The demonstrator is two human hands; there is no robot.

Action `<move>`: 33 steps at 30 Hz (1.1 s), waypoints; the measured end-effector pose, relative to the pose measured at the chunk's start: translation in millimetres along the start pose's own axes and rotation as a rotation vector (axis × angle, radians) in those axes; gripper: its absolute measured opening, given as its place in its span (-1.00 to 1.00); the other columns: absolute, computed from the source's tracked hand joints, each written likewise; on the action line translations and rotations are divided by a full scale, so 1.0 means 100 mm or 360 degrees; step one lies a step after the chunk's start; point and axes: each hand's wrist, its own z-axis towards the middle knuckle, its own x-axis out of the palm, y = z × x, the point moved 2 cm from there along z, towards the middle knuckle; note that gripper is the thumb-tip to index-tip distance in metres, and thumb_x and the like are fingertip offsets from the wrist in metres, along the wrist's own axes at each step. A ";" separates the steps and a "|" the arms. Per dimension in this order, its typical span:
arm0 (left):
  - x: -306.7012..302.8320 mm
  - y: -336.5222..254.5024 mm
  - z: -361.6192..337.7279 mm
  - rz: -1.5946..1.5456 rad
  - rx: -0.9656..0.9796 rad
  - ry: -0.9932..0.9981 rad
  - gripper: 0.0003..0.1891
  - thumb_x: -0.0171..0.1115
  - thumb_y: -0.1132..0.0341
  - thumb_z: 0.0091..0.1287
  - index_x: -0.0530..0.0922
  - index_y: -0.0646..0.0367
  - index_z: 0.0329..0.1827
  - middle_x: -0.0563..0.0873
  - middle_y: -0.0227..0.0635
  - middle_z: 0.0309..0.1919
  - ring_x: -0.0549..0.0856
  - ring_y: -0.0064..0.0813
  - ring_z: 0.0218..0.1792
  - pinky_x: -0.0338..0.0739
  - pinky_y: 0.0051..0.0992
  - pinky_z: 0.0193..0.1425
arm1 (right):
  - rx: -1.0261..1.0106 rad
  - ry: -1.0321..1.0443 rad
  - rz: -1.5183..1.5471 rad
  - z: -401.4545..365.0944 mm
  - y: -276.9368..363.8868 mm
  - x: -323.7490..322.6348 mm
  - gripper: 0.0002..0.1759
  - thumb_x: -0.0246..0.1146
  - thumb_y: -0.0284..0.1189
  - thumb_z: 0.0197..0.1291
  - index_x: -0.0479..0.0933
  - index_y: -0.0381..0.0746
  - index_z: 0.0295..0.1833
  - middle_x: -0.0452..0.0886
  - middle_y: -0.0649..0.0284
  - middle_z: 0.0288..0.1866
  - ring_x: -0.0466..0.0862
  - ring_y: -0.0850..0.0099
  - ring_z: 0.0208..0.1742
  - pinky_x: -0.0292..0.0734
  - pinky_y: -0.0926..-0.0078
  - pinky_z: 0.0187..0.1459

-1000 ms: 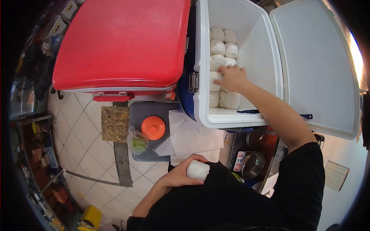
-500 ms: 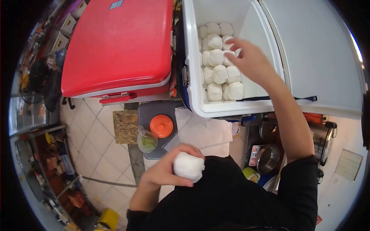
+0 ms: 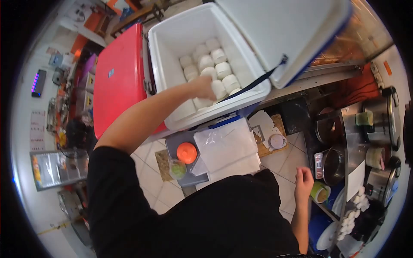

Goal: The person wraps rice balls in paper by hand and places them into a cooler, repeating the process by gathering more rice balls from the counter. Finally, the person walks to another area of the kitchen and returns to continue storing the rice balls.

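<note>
My left hand (image 3: 204, 88) reaches down into the open white-lined cooler (image 3: 167, 47), over rows of white wrapped rounded bundles (image 3: 223, 70). Its fingers are blurred and hard to separate from the bundles, so its hold cannot be made out. Low at the right, my right hand (image 3: 304, 178) hangs beside my body with curled fingers and nothing visible in them.
A red cooler (image 3: 118, 81) stands left of the white one, whose raised lid (image 3: 292, 34) is at the right. Below are white sheets (image 3: 228, 148), an orange lid (image 3: 186, 152) and a bagged green item (image 3: 177, 169). Metal pots (image 3: 334, 165) stand at right.
My left hand has gone from near my body, where it held a white bundle, into the cooler. My right hand has left the cooler and dropped to the right. The view has turned.
</note>
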 end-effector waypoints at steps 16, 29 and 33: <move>1.24 0.38 0.60 0.0060 -0.0174 0.0610 -0.69 0.23 0.31 0.26 0.51 0.23 0.02 0.64 -0.12 -0.31 0.65 -0.29 -0.34 0.54 -0.27 -0.28 | 0.2035 -0.0549 -0.0906 -4.98 -5.08 0.28 -0.71 0.18 -0.32 0.26 0.67 -0.33 -0.17 0.75 -0.13 -0.14 0.77 -0.09 -0.16 0.67 -0.02 -0.09; -0.21 -2.41 -1.69 -0.2012 0.1790 0.0171 -0.88 0.02 0.36 0.51 0.45 0.14 0.01 0.51 -0.40 -0.25 0.52 -0.46 -0.22 0.41 -0.36 -0.02 | 0.1289 -0.0638 0.0174 -3.19 -5.55 -1.01 -0.69 0.23 -0.17 0.32 0.70 -0.18 -0.14 0.76 0.12 -0.36 0.76 0.32 -0.42 0.66 0.31 -0.29; 1.94 -4.61 -1.26 -0.2383 0.0845 0.0689 -0.79 0.14 0.28 0.56 0.54 0.16 0.14 0.56 -0.47 -0.44 0.56 -0.49 -0.44 0.51 -0.35 -0.35 | 0.1096 -0.0908 0.0010 -3.05 -5.63 -2.17 -0.68 0.25 -0.13 0.39 0.67 -0.17 -0.08 0.71 0.24 -0.45 0.70 0.41 -0.47 0.63 0.34 -0.33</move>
